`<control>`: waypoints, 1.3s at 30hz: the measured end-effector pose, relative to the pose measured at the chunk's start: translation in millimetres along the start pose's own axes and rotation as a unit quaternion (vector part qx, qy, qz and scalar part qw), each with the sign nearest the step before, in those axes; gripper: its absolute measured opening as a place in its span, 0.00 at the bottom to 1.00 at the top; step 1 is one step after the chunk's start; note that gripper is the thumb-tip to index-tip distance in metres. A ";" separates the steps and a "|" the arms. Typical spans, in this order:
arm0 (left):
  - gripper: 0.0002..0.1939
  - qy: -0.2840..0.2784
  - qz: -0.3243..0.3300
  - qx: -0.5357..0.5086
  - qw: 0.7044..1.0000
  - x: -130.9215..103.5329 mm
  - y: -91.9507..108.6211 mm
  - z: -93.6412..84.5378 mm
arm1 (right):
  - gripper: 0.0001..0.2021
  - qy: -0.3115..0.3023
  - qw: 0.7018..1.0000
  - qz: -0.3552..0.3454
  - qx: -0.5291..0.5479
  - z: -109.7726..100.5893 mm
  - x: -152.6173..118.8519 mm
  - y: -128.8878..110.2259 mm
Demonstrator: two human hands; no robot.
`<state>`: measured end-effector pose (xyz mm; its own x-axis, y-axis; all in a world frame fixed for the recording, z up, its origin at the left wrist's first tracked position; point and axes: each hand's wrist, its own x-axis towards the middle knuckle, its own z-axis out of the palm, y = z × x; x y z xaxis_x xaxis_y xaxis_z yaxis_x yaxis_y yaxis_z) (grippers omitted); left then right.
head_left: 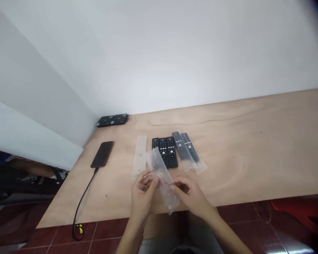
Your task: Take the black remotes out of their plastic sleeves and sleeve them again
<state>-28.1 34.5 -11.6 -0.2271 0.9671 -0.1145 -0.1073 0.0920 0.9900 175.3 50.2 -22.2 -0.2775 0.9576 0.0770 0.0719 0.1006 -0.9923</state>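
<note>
A translucent plastic sleeve (pixel 163 181) is pinched between my two hands, slanting over the table's front edge. My left hand (pixel 144 188) grips its left side, and my right hand (pixel 187 192) holds its right side. Behind the sleeve, black remotes (pixel 172 151) lie side by side, partly covered by it. Two more remotes in clear sleeves (pixel 184 150) rest at an angle to their right. Left of the bare remotes lies another translucent sleeve (pixel 140 153), flat on the wood. Whether the held sleeve contains anything is hard to tell.
On the wooden table (pixel 233 151), a phone (pixel 102 154) lies at the left with a black cable (pixel 82 199) hanging over the front edge. Two black boxes (pixel 112 120) sit by the wall at the back left. A red object (pixel 299 210) is below the table at right.
</note>
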 end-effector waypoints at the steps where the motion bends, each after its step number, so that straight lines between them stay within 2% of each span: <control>1: 0.27 0.013 0.010 0.011 1.000 3.7 3.7 -5.5 | 0.11 -0.003 1.000 0.006 0.002 1.0 -0.1 1.0; 3: 0.27 0.036 0.046 0.052 0.997 21.1 15.8 -21.6 | 0.14 -0.011 1.000 0.017 0.005 1.3 -0.2 4.0; 5: 0.27 0.050 0.097 0.115 0.987 52.4 30.4 -41.5 | 0.19 -0.023 0.999 0.018 0.014 0.2 -0.2 7.9; 7: 0.29 0.018 0.125 0.209 0.970 92.7 42.1 -61.1 | 0.19 -0.030 0.999 0.014 0.033 -1.3 -0.1 11.8; 10: 0.30 0.000 0.122 0.272 0.954 147.9 46.2 -82.9 | 0.20 -0.025 0.997 0.024 0.062 -3.4 -0.5 16.5; 12: 0.27 0.006 0.133 0.325 0.936 168.9 40.6 -90.1 | 0.22 -0.015 0.996 0.035 0.077 -4.2 -1.3 18.8; 14: 0.26 0.022 0.159 0.380 0.911 176.3 32.8 -92.5 | 0.22 -0.004 0.995 0.040 0.093 -4.3 -2.4 20.5; 17: 0.29 0.032 0.211 0.442 0.871 175.2 25.0 -91.6 | 0.20 0.005 0.994 0.042 0.106 -3.4 -4.2 20.7; 20: 0.31 -0.026 0.251 0.487 0.836 179.1 21.7 -87.9 | 0.16 0.002 0.996 0.040 0.077 -2.8 -5.4 17.3; 24: 0.36 -0.125 0.263 0.539 0.791 196.5 11.0 -83.6 | 0.15 -0.014 0.998 0.046 0.026 -4.8 -5.4 11.0; 27: 0.38 -0.149 0.261 0.568 0.766 206.6 0.5 -83.8 | 0.12 -0.022 0.998 0.049 0.015 -5.2 -5.3 9.4; 30: 0.38 -0.148 0.275 0.580 0.752 208.3 1.9 -84.7 | 0.10 -0.010 1.000 0.022 0.001 -2.0 -6.0 9.9; 33: 0.36 -0.124 0.306 0.576 0.748 192.4 19.3 -78.4 | 0.10 0.054 0.996 -0.046 -0.050 -0.5 -5.5 9.6; 36: 0.30 -0.086 0.364 0.548 0.748 148.7 37.0 -57.6 | 0.12 0.108 0.972 -0.125 -0.165 -8.9 0.3 8.3; 39: 0.25 -0.114 0.383 0.513 0.760 90.7 35.0 -26.2 | 0.19 0.089 0.926 -0.145 -0.337 -25.7 13.6 10.0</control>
<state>-77.8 119.2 10.5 0.3427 0.8355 0.4296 0.8096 -0.4946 0.3161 196.9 71.1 -28.6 -0.2209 0.8871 0.4054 0.6173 0.4489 -0.6460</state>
